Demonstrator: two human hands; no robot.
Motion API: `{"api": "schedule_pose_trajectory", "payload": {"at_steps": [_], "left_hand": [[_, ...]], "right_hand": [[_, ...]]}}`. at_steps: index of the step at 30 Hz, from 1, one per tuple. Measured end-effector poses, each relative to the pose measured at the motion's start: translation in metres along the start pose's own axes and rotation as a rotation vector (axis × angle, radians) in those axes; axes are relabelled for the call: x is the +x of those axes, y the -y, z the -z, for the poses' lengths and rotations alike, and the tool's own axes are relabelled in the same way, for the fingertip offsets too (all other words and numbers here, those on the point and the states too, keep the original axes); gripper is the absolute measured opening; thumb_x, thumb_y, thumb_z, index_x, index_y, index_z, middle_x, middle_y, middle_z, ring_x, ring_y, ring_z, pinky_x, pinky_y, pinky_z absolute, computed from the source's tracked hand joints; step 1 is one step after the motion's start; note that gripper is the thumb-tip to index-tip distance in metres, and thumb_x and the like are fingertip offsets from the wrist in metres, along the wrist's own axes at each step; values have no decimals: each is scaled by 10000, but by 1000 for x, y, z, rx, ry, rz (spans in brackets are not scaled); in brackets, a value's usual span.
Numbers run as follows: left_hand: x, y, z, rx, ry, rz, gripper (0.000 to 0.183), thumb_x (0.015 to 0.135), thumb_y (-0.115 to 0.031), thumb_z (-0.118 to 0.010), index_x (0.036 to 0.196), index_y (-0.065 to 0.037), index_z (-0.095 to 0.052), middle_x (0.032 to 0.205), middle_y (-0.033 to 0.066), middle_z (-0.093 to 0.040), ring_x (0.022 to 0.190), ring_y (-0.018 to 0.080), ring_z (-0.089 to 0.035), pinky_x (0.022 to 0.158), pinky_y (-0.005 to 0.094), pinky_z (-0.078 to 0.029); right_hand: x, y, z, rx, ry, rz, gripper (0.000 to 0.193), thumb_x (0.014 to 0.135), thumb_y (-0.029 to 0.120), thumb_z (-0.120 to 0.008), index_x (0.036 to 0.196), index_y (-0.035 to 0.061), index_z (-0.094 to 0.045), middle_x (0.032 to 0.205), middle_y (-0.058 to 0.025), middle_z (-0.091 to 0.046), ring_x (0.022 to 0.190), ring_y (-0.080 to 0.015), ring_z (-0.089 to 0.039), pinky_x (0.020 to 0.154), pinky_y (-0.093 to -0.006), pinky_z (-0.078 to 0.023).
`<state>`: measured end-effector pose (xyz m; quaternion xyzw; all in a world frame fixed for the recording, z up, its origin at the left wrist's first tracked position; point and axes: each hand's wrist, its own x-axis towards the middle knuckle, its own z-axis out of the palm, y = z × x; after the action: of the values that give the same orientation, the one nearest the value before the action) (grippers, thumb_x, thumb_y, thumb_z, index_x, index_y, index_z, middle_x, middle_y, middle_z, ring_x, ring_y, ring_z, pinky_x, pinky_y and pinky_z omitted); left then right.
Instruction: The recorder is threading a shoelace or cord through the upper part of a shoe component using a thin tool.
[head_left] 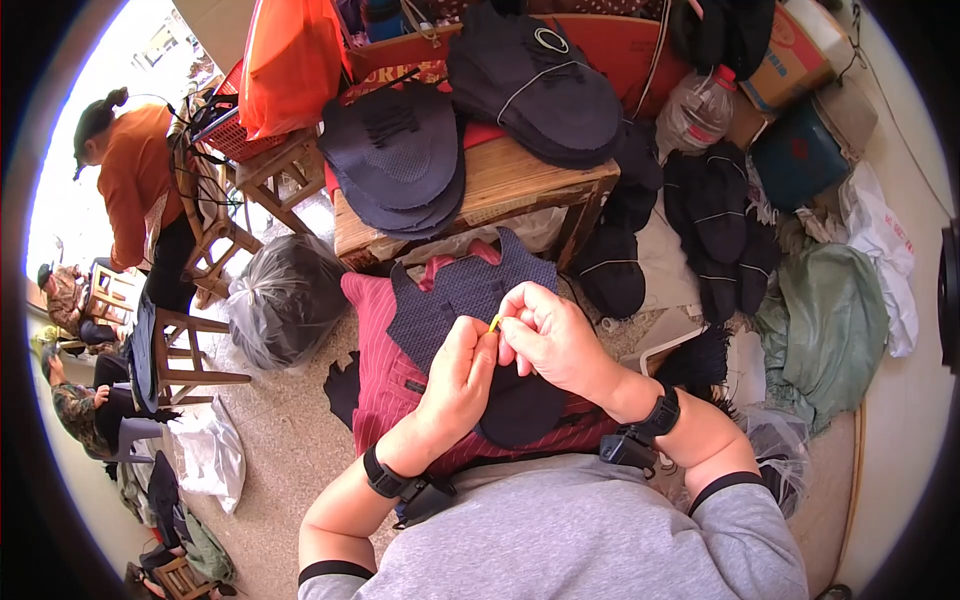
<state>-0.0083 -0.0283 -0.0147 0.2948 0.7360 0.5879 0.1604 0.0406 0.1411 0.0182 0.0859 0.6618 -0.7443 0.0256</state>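
My left hand (pixel 462 368) and my right hand (pixel 550 338) meet in front of me with fingertips pinched together. Between them shows a small yellow piece (pixel 495 323), thin and slightly bent; it is too small to tell its kind. Both hands' fingers are closed at it. Beneath the hands, a dark blue dotted fabric piece (pixel 420 305) with a cut-out shape lies across my lap. Under that spreads a red striped cloth (pixel 375 330). A dark rounded fabric piece (pixel 525 412) lies partly hidden below my wrists.
Stacks of dark sole-shaped fabric pieces (pixel 395 150) cover a wooden stool-like table (pixel 500 185) ahead. More dark bundles (pixel 715 210) and a green sack (pixel 825 320) lie at right. A black plastic bag (pixel 285 300) and wooden stools (pixel 185 350) stand left, where several people sit.
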Motion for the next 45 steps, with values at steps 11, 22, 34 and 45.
{"api": "schedule_pose_trajectory", "payload": {"at_steps": [11,22,34,45], "left_hand": [[8,-12,10,63,-44,-16,61,992,-22,-653,984,23,-694,858,24,-598,653,76,-590,545,234,-485],[-1,-11,15,303,-60,-164,98,888,-4,-763,984,13,-752,800,66,-595,680,166,-608,592,292,-480],[-8,-9,11,286,-8,-197,118,870,16,-755,977,2,-710,807,82,-586,655,195,-583,583,313,-467],[14,-1,13,601,-138,-310,563,762,-55,-847,1297,-56,-669,1166,110,-570,1062,284,-550,886,371,-494]], "right_hand": [[-6,-1,1,-261,-42,151,82,1044,67,-536,1088,-3,-533,786,-87,-679,624,-117,-662,548,-273,-526],[-5,-6,12,-692,54,448,80,1055,67,-528,1082,5,-570,978,-126,-720,934,-182,-716,802,-320,-565],[-12,6,25,-525,20,399,124,961,100,-700,1058,30,-666,965,-87,-669,869,-220,-677,765,-344,-549],[23,-11,76,-349,-10,87,102,964,93,-688,951,22,-616,839,14,-601,757,-57,-550,681,-251,-487]]}}
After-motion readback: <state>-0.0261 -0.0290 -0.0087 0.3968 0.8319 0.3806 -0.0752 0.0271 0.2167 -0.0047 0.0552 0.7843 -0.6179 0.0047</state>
